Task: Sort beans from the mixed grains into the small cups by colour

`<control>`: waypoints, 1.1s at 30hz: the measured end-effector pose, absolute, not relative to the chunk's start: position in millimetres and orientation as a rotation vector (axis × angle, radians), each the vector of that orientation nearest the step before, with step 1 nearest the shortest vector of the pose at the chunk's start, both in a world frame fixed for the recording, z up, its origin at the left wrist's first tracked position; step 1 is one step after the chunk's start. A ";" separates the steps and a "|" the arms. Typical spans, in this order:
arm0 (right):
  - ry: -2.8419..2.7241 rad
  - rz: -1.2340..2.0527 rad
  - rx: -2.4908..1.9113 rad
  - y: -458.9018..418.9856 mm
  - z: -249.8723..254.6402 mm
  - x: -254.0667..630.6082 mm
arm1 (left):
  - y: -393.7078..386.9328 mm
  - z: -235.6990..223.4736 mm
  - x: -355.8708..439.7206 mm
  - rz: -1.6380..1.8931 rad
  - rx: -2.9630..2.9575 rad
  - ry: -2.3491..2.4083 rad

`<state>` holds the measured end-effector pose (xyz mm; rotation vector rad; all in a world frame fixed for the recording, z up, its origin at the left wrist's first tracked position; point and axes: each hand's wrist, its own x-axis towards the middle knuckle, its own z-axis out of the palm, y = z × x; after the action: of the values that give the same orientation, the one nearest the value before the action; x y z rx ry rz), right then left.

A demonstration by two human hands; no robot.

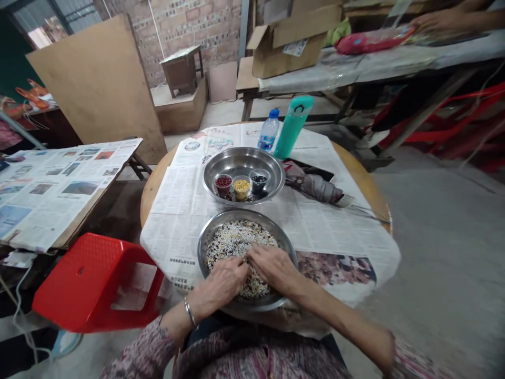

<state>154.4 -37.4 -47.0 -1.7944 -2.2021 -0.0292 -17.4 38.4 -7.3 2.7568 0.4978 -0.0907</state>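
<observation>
Hands: close together, fingers curled down into the mixed grain (236,237); whether they pinch any, I cannot tell.
Left hand (225,280): over the bowl's near left side, silver bracelet (190,313) at the wrist.
Right hand (273,267): just beside it, reaching over the right rim.
Near bowl (291,243): metal, holding the white, dark and yellow grain, on newspaper (173,197) over the round counter (155,184).
Far bowl (212,178): just beyond, with red beans (223,181), yellow beans (242,186) and black beans (259,179) in clear cups.
Behind that: blue-capped bottle (269,131), turquoise flask (292,129).
</observation>
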 end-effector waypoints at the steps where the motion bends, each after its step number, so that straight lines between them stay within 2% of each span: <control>1: -2.166 -0.061 -1.862 -29.6 -44.9 159.2 | 44.1 -8.6 -10.7 -0.050 2.786 0.519; 6: -1.989 -0.081 -2.068 5.9 -27.5 176.3 | 77.1 -10.9 17.6 0.227 2.818 0.788; 9: -1.982 -0.049 -2.065 8.5 -25.7 175.8 | 89.3 -8.2 25.1 0.231 2.801 0.914; 14: -2.044 0.176 -1.865 -20.7 -27.6 174.0 | 85.1 -6.3 19.4 0.049 2.713 0.695; 22: -2.231 0.460 -1.581 -70.7 -17.3 161.2 | 36.0 6.2 -30.5 -0.054 2.604 0.455; 28: -2.285 0.232 -1.702 -30.5 -26.3 152.0 | 25.1 8.2 -44.0 -0.062 2.640 0.588; 33: -2.068 -0.064 -2.105 -9.2 -21.3 161.9 | 30.7 -6.0 -44.5 0.030 2.715 0.810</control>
<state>161.9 -9.2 -21.3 -2.1054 -2.0684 -0.0641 -44.5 30.7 -6.0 2.7155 0.8099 0.0300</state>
